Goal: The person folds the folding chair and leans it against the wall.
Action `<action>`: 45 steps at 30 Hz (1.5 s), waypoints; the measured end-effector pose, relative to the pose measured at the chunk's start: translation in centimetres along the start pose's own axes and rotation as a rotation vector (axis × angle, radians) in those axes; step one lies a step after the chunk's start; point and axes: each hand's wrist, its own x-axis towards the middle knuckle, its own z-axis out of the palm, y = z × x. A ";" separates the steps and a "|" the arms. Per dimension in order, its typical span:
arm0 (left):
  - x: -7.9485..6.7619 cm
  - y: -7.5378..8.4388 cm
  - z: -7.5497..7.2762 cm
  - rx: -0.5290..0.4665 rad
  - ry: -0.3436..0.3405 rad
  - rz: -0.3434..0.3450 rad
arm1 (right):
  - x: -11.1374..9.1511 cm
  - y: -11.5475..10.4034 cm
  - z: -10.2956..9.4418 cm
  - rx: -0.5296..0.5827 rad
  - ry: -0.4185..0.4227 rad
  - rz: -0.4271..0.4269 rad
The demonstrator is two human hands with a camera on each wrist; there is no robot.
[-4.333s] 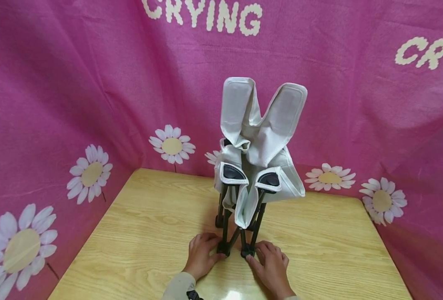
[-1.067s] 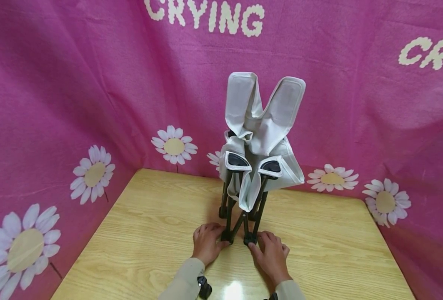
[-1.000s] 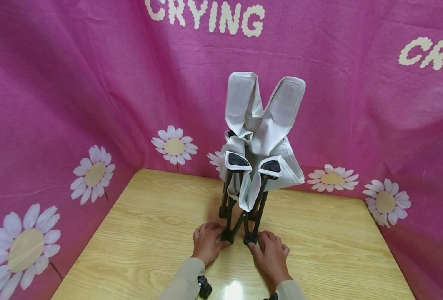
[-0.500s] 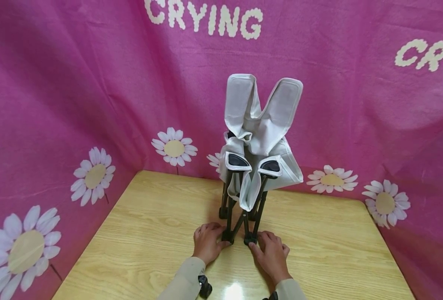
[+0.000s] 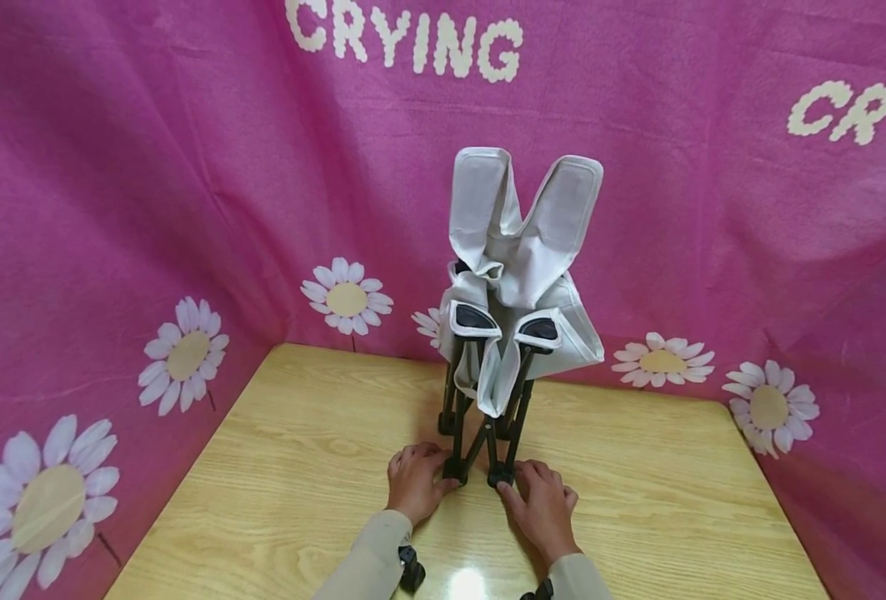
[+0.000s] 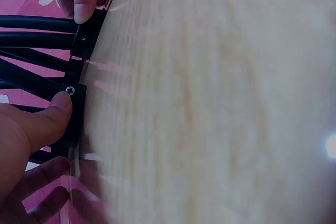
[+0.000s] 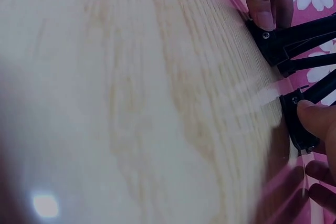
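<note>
A folded camp chair (image 5: 521, 271) stands upright on the table, with off-white fabric bunched over thin black legs. Two flaps of its fabric stick up at the top like ears. My left hand (image 5: 415, 483) pinches the near left foot (image 6: 77, 114), thumb laid by a screw and other fingers behind. On the near right foot (image 7: 300, 124) my right hand (image 5: 543, 508) has the same kind of grip, its thumb on the near face. Both wrist views show the black feet close together at the tabletop. The far legs are partly hidden behind the near ones.
The chair stands on a light wood-grain table (image 5: 300, 467). A pink cloth (image 5: 382, 167) with daisies and lettering hangs behind the table and along both sides, close behind the chair. A bright light reflection lies on the tabletop between the forearms.
Compared with about four seconds ago, the chair and both hands sit slightly farther away on the table. Over the last second they have stayed put, with the same grip.
</note>
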 end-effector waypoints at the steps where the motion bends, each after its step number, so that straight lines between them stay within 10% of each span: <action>1: 0.0 0.0 0.0 0.000 -0.001 -0.001 | 0.1 0.0 0.0 0.001 -0.002 0.002; 45: 2.5 -0.4 0.7 0.039 -0.044 -0.030 | 2.0 0.3 0.2 -0.010 -0.001 0.007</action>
